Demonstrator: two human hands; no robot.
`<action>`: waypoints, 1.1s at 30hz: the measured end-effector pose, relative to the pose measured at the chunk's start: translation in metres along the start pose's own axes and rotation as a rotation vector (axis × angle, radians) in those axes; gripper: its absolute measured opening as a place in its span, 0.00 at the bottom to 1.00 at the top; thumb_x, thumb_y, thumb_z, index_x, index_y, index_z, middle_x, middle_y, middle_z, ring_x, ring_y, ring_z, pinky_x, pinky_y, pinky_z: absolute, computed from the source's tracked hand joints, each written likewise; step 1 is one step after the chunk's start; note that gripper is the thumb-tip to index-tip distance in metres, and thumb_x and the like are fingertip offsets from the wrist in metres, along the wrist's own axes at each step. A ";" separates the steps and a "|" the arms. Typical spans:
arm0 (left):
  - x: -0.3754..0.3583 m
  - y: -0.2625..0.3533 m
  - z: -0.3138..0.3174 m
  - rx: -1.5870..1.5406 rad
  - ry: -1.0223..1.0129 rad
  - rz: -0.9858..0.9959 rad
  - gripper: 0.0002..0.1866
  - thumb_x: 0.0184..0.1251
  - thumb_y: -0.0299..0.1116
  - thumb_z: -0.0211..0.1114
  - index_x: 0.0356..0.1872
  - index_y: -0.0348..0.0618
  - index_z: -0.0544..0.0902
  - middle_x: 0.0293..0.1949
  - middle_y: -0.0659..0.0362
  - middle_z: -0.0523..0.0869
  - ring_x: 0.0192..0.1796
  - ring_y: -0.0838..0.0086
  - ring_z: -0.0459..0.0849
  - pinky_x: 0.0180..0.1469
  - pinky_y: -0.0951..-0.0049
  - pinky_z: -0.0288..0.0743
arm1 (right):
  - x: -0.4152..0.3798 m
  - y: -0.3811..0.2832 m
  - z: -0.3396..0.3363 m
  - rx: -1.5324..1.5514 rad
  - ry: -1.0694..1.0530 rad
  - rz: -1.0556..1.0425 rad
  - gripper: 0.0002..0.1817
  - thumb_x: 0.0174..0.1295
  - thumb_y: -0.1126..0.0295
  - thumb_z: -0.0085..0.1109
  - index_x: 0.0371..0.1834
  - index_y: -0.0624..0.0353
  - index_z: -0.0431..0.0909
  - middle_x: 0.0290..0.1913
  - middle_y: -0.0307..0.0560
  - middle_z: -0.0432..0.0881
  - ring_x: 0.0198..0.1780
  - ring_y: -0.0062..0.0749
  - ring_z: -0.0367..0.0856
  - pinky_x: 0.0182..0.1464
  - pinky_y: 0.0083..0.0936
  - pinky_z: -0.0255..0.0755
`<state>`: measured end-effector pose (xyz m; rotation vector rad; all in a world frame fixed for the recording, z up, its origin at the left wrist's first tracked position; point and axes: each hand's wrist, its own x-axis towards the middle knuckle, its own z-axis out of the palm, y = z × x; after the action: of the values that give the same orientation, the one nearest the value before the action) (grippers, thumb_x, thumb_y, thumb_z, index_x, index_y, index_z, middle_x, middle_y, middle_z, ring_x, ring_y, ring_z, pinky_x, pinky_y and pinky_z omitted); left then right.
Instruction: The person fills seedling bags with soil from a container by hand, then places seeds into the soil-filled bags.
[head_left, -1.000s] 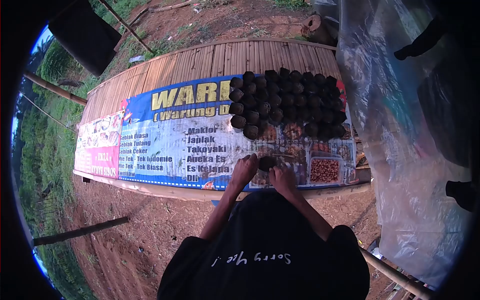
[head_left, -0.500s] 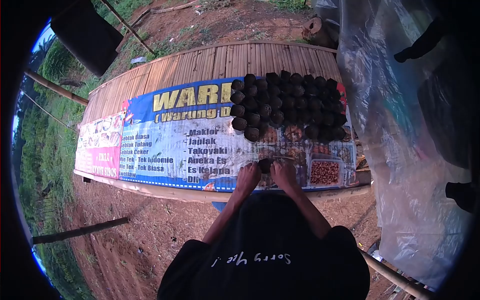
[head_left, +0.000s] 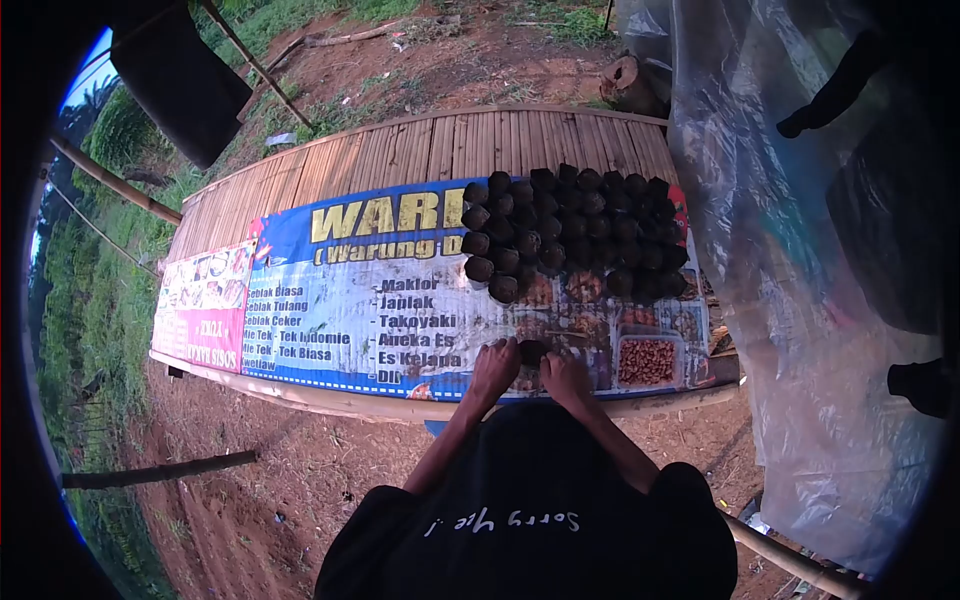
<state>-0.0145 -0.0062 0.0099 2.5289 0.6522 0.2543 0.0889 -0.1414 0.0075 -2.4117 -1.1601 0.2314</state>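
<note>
Close to the near edge of the table, a small black seedling bag (head_left: 533,352) stands between my two hands. My left hand (head_left: 496,365) is closed at its left side, fingers curled in against it. On the other side my right hand (head_left: 563,376) pinches its right edge; the fingertips are partly hidden. Farther back, several similar black seedling bags (head_left: 527,243) stand packed in rows, with dark soil showing in some of them. To the right of my right hand lies a clear plastic container (head_left: 648,384) of reddish-brown seeds (head_left: 647,362).
A printed banner (head_left: 420,320) covers much of the bamboo-slat table (head_left: 490,140). Clear plastic sheeting (head_left: 770,330) hangs along the right side. Bamboo poles (head_left: 115,180) and a dark cloth (head_left: 180,85) are at the left, above bare reddish ground (head_left: 230,470).
The view has tilted slightly, so the table sits lower in the picture. Both hands stay at the same black seedling bag, with only small finger shifts.
</note>
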 end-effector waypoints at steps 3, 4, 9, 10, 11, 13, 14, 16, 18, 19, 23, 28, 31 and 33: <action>0.004 -0.001 -0.003 0.002 -0.008 -0.007 0.07 0.62 0.31 0.55 0.36 0.39 0.74 0.30 0.47 0.81 0.32 0.50 0.82 0.38 0.51 0.72 | 0.003 -0.002 0.002 -0.005 0.039 -0.005 0.14 0.62 0.61 0.50 0.28 0.59 0.79 0.24 0.61 0.80 0.29 0.60 0.80 0.32 0.49 0.74; 0.006 -0.005 -0.002 0.020 -0.025 -0.006 0.07 0.62 0.31 0.55 0.36 0.39 0.74 0.29 0.47 0.81 0.32 0.50 0.82 0.38 0.51 0.71 | 0.001 -0.002 -0.001 0.024 0.022 0.000 0.14 0.63 0.61 0.50 0.28 0.59 0.79 0.24 0.61 0.80 0.28 0.60 0.80 0.32 0.49 0.74; 0.002 0.004 -0.003 -0.007 0.068 -0.143 0.11 0.65 0.36 0.55 0.32 0.37 0.76 0.27 0.41 0.82 0.30 0.45 0.82 0.35 0.47 0.74 | 0.000 0.007 0.000 0.031 0.005 -0.047 0.17 0.63 0.56 0.51 0.28 0.58 0.79 0.22 0.60 0.79 0.27 0.59 0.80 0.30 0.48 0.73; -0.002 0.009 -0.006 -0.007 0.064 -0.146 0.11 0.65 0.36 0.55 0.32 0.37 0.76 0.27 0.41 0.82 0.30 0.45 0.82 0.35 0.47 0.74 | 0.001 0.006 -0.002 0.090 0.013 -0.007 0.18 0.64 0.54 0.51 0.29 0.58 0.80 0.22 0.60 0.79 0.26 0.59 0.80 0.30 0.48 0.73; -0.004 0.015 -0.009 -0.018 0.023 -0.241 0.13 0.66 0.39 0.56 0.32 0.37 0.77 0.27 0.39 0.82 0.31 0.44 0.82 0.34 0.47 0.74 | 0.003 0.005 -0.005 0.089 0.012 -0.004 0.18 0.64 0.54 0.51 0.29 0.58 0.80 0.22 0.60 0.79 0.26 0.59 0.80 0.30 0.48 0.73; -0.007 0.018 0.000 -0.032 -0.014 -0.334 0.15 0.66 0.41 0.57 0.32 0.36 0.78 0.27 0.37 0.82 0.31 0.42 0.83 0.34 0.46 0.75 | 0.010 0.004 -0.015 0.004 0.083 -0.014 0.19 0.64 0.52 0.51 0.32 0.58 0.80 0.21 0.59 0.79 0.25 0.59 0.79 0.28 0.47 0.73; -0.009 0.015 0.009 -0.073 -0.024 -0.354 0.17 0.66 0.42 0.57 0.32 0.35 0.79 0.27 0.36 0.82 0.32 0.41 0.82 0.35 0.45 0.75 | 0.014 0.003 -0.016 0.005 0.081 -0.017 0.19 0.64 0.52 0.51 0.32 0.58 0.80 0.21 0.59 0.79 0.25 0.59 0.79 0.28 0.47 0.73; -0.012 0.016 0.011 -0.112 -0.031 -0.379 0.18 0.65 0.43 0.58 0.32 0.35 0.80 0.26 0.35 0.82 0.32 0.40 0.82 0.36 0.45 0.75 | 0.020 0.002 -0.016 -0.029 0.014 -0.031 0.19 0.66 0.54 0.49 0.35 0.60 0.81 0.23 0.59 0.81 0.27 0.56 0.80 0.34 0.46 0.75; -0.011 0.018 0.009 -0.192 -0.004 -0.374 0.16 0.63 0.40 0.58 0.29 0.33 0.79 0.26 0.35 0.81 0.33 0.38 0.81 0.37 0.45 0.75 | 0.022 0.008 -0.004 -0.066 0.045 -0.072 0.18 0.65 0.56 0.49 0.37 0.59 0.81 0.25 0.60 0.81 0.30 0.57 0.80 0.36 0.46 0.74; -0.010 0.017 0.009 -0.192 0.002 -0.372 0.16 0.63 0.40 0.58 0.29 0.33 0.79 0.26 0.35 0.81 0.33 0.38 0.81 0.37 0.45 0.75 | 0.024 0.013 0.003 -0.104 0.080 -0.112 0.16 0.64 0.57 0.50 0.38 0.59 0.80 0.28 0.60 0.82 0.34 0.58 0.80 0.38 0.47 0.73; -0.006 0.016 0.003 -0.244 0.043 -0.272 0.12 0.61 0.35 0.57 0.28 0.33 0.78 0.26 0.34 0.80 0.33 0.38 0.80 0.37 0.44 0.74 | 0.024 0.017 0.009 -0.170 0.101 -0.218 0.15 0.63 0.60 0.51 0.39 0.60 0.81 0.31 0.61 0.82 0.40 0.55 0.79 0.45 0.46 0.72; -0.002 0.012 -0.003 -0.307 0.109 -0.184 0.10 0.61 0.31 0.56 0.27 0.33 0.77 0.25 0.35 0.80 0.32 0.40 0.80 0.36 0.44 0.73 | 0.015 -0.004 -0.024 -0.070 0.061 -0.140 0.13 0.63 0.62 0.51 0.35 0.61 0.79 0.31 0.61 0.81 0.40 0.56 0.79 0.44 0.46 0.72; 0.002 0.003 0.007 -0.274 0.009 -0.154 0.09 0.61 0.31 0.56 0.27 0.33 0.76 0.25 0.36 0.80 0.32 0.40 0.80 0.36 0.44 0.72 | 0.013 0.006 -0.007 0.013 0.063 -0.147 0.13 0.63 0.63 0.51 0.33 0.62 0.78 0.30 0.62 0.80 0.38 0.58 0.79 0.43 0.47 0.72; 0.003 0.006 0.005 -0.266 0.053 -0.116 0.09 0.61 0.30 0.56 0.28 0.33 0.75 0.25 0.37 0.80 0.32 0.41 0.80 0.36 0.45 0.72 | 0.015 0.007 -0.013 0.033 0.063 -0.128 0.13 0.63 0.63 0.51 0.32 0.62 0.78 0.30 0.62 0.80 0.37 0.58 0.78 0.43 0.48 0.72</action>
<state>-0.0079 -0.0116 0.0093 2.2297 0.7317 0.3436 0.1077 -0.1373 0.0166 -2.2891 -1.2659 0.1316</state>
